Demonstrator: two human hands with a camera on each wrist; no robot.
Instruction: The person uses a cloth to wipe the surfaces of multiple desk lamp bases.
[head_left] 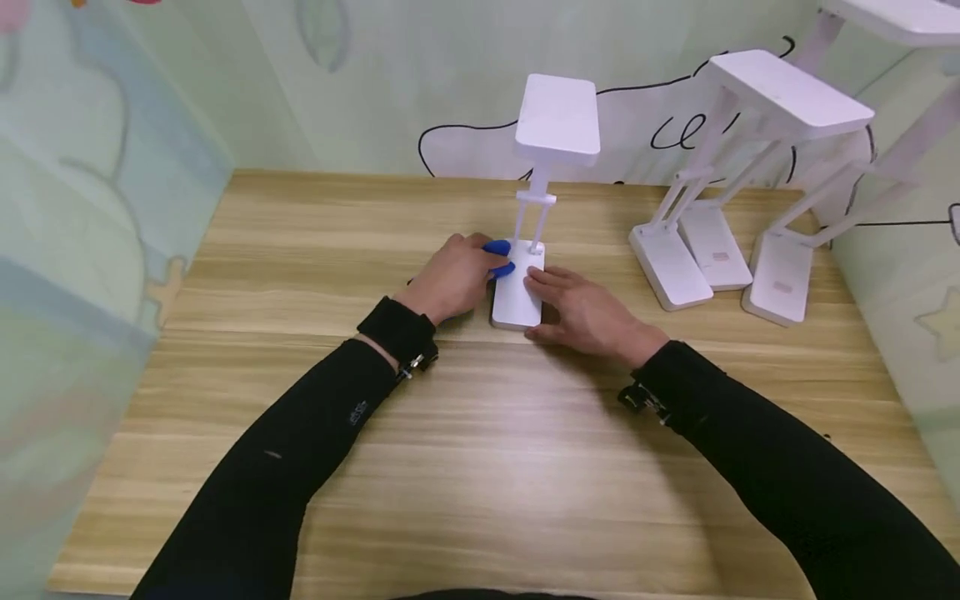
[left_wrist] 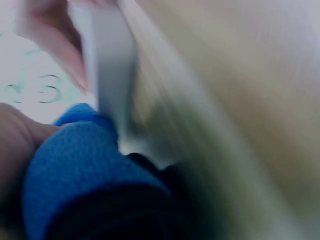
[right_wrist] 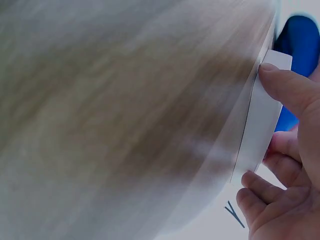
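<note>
Our left grip [head_left: 454,278] clamps blue cloth [head_left: 497,247], right grip [head_left: 583,313] clamps white desk-lamp base [head_left: 516,300]; we should wipe lightly, keeping base steady.

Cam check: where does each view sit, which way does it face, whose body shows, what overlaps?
Head: worn on the head, facing forward and down at the wooden table; black sleeves, left-hand grip and right-hand grip show.
Left wrist: on that wrist, facing the blue cloth and lamp base, blurred; part of the left hand at left, fingers at top.
Right wrist: on that wrist, facing the lamp base's side; right thumb and fingers at right.
Shared by both wrist views: blue cloth, lamp base.
</note>
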